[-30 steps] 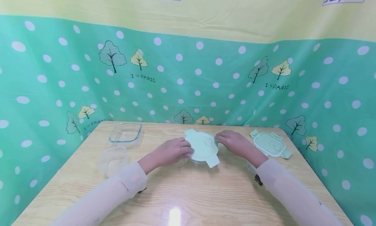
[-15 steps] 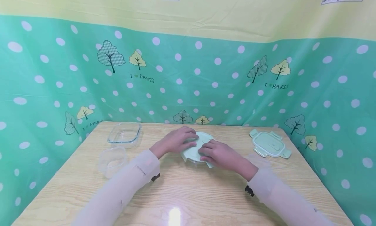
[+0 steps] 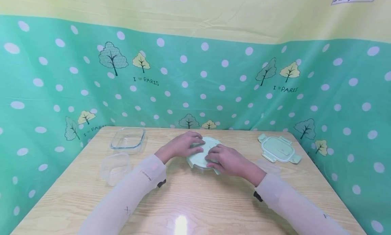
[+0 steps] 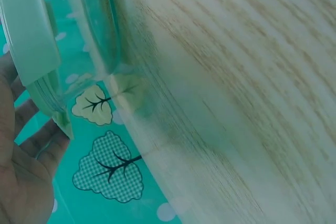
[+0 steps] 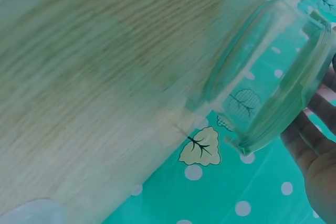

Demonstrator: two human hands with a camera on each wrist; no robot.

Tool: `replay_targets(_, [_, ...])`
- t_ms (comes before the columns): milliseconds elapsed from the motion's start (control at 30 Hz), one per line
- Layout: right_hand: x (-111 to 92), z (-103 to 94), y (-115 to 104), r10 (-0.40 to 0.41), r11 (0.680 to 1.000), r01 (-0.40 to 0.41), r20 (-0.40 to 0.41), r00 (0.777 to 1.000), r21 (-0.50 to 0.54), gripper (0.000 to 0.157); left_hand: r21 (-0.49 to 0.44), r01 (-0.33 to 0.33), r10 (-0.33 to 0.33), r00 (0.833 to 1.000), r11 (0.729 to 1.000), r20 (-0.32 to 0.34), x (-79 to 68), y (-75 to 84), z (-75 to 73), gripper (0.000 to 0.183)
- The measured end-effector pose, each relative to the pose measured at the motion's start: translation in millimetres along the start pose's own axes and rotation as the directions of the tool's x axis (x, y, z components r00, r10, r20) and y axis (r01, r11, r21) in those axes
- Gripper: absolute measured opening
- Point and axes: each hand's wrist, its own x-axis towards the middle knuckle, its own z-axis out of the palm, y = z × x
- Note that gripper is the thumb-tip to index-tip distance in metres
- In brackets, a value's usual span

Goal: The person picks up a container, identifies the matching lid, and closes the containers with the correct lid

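A round pale-green lid (image 3: 199, 157) lies on top of a clear round container (image 5: 270, 51) at the far middle of the table. My left hand (image 3: 182, 146) rests on the lid's left side, its fingers extended over the top. On the right side my right hand (image 3: 229, 161) presses the lid with its fingers, slightly bent. One locking flap (image 4: 32, 34) sticks out from the lid in the left wrist view. The hands hide parts of the lid's rim, and the other flaps are only partly visible.
A square glass container (image 3: 127, 147) stands at the back left, with a clear plastic-looking container (image 3: 114, 168) in front of it. A rectangular green lid (image 3: 278, 149) lies at the back right. Something clear (image 3: 269, 168) lies behind my right wrist. A patterned curtain (image 3: 201, 92) borders the table.
Both hands moved from the sides of the lid onto its top, the right one coming inward and nearer. The lid appears slightly turned. Over the last half second the hands barely moved.
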Motion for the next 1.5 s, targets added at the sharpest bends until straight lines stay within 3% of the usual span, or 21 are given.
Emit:
replay_targets(367, [-7,-5.9,24,-0.043,0.983,0.031,0.061,0.997,0.183,0.028,0.037,-0.019,0.021,0.998,0.999,-0.052,-10.1,-3.3,-1.8,0.048])
replay_targets(700, [-9,-14.3,39,-0.082,0.969,0.051,0.119,0.990,0.243,0.029,0.126,0.123,-0.112,0.989,0.984,-0.093,-25.1,18.5,-1.4,0.047])
replay_targets(967, [-6,-20.7,43,-0.063,0.964,0.020,0.155,0.986,0.266,0.031,0.185,0.178,-0.158,0.980,0.966,-0.118,-29.1,30.8,-2.8,0.048])
replay_targets(1100, [-7,-20.5,40,-0.050,0.976,0.021,0.129,0.990,0.217,0.030,0.180,0.163,-0.146,0.984,0.970,-0.100,-29.4,29.2,-5.7,0.047])
replay_targets(1333, [-10,-20.8,35,-0.006,0.985,0.001,0.028,1.000,0.175,0.026,0.079,0.076,-0.068,0.993,0.994,-0.094,-34.1,15.5,-9.5,0.033])
replay_targets(1500, [-11,-19.6,36,0.017,0.981,-0.027,0.053,0.998,0.193,0.024,0.051,0.044,-0.039,0.995,0.998,-0.094,-38.8,9.8,-7.3,0.030])
